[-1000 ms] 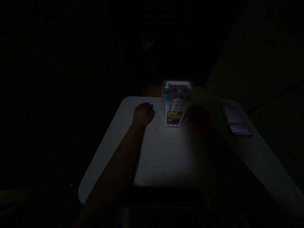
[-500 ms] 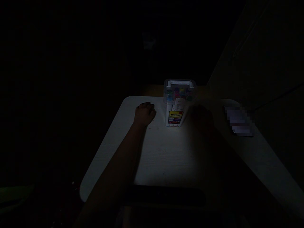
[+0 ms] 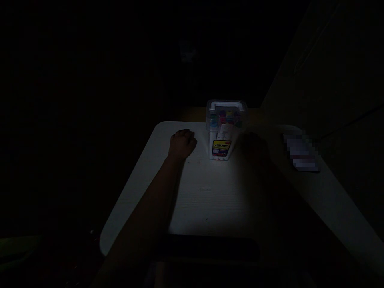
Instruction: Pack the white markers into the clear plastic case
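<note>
My left hand [image 3: 182,144] rests on the white tabletop [image 3: 207,192], left of a clear plastic marker box and apart from it. Its fingers look curled in, and nothing shows in them. The marker box [image 3: 221,148] stands upright with its lid on and a white handle on top. White-bodied markers with coloured caps show through its walls, and a yellow and dark label is on the front. My right hand [image 3: 255,146] lies in deep shadow just right of the box. Its fingers cannot be made out, nor whether it touches the box.
A phone-like flat object [image 3: 301,154], blurred by pixels, lies at the table's right side. Along the near edge runs a dark strip [image 3: 210,247]. A dim wall [image 3: 339,88] rises on the right. Something greenish [image 3: 18,248] shows at the lower left; the surroundings are nearly black.
Almost nothing differs. The view has shifted very slightly; both hands and the marker box keep their places.
</note>
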The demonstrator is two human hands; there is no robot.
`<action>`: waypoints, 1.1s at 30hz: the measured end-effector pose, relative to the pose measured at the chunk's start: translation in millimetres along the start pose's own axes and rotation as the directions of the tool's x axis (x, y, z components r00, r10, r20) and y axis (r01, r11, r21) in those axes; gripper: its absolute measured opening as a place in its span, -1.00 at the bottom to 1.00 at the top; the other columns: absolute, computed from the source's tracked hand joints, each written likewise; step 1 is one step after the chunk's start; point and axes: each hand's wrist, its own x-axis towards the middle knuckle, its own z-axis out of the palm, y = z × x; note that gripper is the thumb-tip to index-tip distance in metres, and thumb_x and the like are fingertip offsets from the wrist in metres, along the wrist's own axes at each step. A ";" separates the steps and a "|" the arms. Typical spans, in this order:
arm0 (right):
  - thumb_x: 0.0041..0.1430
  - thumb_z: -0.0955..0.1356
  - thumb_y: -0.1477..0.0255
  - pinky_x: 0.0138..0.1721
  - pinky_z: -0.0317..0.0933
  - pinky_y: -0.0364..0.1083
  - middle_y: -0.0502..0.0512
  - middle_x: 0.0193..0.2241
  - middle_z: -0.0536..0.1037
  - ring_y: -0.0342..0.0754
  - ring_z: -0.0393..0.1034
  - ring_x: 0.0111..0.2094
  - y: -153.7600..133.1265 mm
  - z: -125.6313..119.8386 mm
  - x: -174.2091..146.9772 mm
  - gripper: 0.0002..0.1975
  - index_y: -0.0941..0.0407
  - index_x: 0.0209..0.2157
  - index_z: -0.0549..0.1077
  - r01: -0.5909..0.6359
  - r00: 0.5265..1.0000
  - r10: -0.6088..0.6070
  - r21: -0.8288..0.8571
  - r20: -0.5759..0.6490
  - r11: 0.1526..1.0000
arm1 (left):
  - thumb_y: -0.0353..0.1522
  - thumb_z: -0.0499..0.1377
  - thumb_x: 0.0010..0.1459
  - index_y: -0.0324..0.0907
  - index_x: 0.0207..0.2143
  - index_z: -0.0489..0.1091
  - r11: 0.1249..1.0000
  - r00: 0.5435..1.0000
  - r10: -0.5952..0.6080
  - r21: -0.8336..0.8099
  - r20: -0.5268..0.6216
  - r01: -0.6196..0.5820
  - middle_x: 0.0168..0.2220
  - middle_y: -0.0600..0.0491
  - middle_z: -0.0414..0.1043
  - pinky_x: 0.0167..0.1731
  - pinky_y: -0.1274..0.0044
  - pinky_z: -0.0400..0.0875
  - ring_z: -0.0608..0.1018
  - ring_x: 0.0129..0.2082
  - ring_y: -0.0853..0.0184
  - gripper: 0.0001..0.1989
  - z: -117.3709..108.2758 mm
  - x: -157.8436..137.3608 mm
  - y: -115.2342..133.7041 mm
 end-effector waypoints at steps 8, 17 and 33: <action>0.44 0.04 0.33 0.25 0.03 0.21 0.40 0.23 0.26 0.13 0.11 0.29 0.3 -1.1 -1.1 -0.48 0.28 0.21 0.33 0.003 1.000 -0.003 0.005 0.005 1.000 | -0.25 -0.02 0.23 -0.20 0.08 0.43 1.000 1.000 0.009 0.000 -0.010 -0.009 0.20 -0.13 0.37 0.17 0.19 0.31 0.41 0.19 0.02 -0.55 1.8 0.7 -1.4; 0.36 0.21 0.18 0.27 0.13 0.17 0.21 0.17 0.32 0.03 0.20 0.23 5.2 6.4 5.9 -0.51 0.18 0.16 0.33 0.003 0.998 -0.002 0.009 -0.063 1.000 | -0.25 -0.02 0.22 -0.16 0.05 0.44 1.000 0.999 0.013 -0.023 -0.030 -0.014 0.18 -0.11 0.39 0.16 0.18 0.30 0.41 0.18 0.05 -0.57 2.8 0.0 -2.0; 0.43 0.00 0.27 0.24 0.05 0.18 0.42 0.21 0.28 0.12 0.16 0.26 4.5 6.9 0.3 -0.43 0.27 0.18 0.36 0.022 0.998 -0.021 0.023 -0.057 1.000 | -0.34 -0.03 0.22 -0.25 0.00 0.49 0.957 0.985 0.155 -0.234 -0.081 -0.170 -0.01 -0.13 0.55 0.10 0.35 0.41 0.53 0.00 0.18 -0.59 -0.6 -12.0 2.2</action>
